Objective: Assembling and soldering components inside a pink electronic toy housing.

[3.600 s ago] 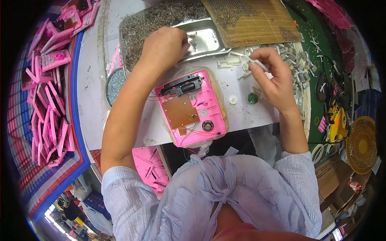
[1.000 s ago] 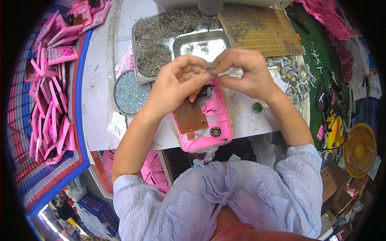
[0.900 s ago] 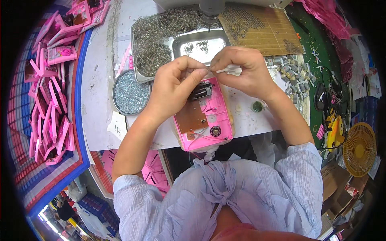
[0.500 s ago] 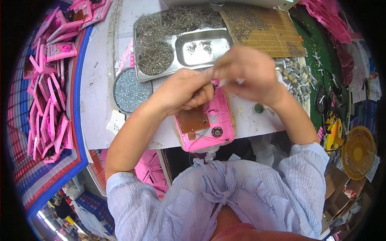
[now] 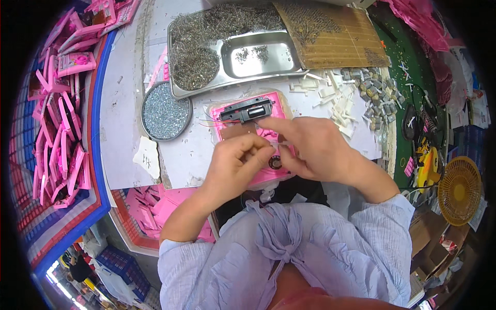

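Observation:
A pink plastic housing lies in front of me, with a brown circuit board, a black mechanism at its far end and a round black part. Over its near half, my left hand is closed, thumb and fingertips pinched at a tiny whitish piece too small to name. My right hand meets it there, fingers bent inward and index finger stretched toward the black mechanism. What the right fingertips grip is hidden.
Beyond the housing stands a metal tray of small dark springs, beside cardboard with more. A round tin of screws sits left. White plastic pieces and small motors lie right. Pink housings fill the far left.
Both hands have come nearer to me, from above the housing's far end to its near half. The black mechanism and the white pieces at right now show.

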A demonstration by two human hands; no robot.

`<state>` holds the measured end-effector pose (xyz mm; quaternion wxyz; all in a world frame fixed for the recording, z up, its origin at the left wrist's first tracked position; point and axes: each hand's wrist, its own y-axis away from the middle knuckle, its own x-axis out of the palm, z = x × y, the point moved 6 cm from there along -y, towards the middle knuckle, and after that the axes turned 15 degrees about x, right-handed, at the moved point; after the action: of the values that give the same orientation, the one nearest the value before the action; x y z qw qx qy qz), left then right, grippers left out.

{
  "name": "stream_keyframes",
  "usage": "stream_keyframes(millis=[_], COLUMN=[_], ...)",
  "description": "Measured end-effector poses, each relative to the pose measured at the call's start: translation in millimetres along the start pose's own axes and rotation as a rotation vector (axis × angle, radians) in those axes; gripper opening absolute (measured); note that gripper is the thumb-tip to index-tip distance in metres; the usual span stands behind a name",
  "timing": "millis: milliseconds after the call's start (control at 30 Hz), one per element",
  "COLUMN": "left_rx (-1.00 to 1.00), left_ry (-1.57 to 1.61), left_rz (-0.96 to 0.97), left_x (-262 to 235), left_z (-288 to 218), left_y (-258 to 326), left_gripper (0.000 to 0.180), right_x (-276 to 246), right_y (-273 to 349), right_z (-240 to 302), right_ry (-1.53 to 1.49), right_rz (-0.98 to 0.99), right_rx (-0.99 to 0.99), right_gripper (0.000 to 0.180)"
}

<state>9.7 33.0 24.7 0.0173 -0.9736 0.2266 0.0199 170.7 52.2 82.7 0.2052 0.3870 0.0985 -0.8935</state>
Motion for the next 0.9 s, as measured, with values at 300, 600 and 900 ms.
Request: stream_keyframes(millis=[300,600,900], left_rx=[-0.279,-0.296,-0.509], left_ry=[0.493,0.616,0.918], left_rz=[0.03,0.014,0.218], left_x=[23,29,40], left_z=[8,12,30], left_y=[43,57,67], left_gripper=[0.018,0.016,0.021], right_x=[13,12,23], right_y=[37,38,34], right_z=[9,18,36], right_ry=[-0.269,-0.294,-0.195], right_rz=[-0.032,0.047,0.097], right_rx=[-0.247,-0.288,-0.513], right_gripper=[0.031,0.031,0.046])
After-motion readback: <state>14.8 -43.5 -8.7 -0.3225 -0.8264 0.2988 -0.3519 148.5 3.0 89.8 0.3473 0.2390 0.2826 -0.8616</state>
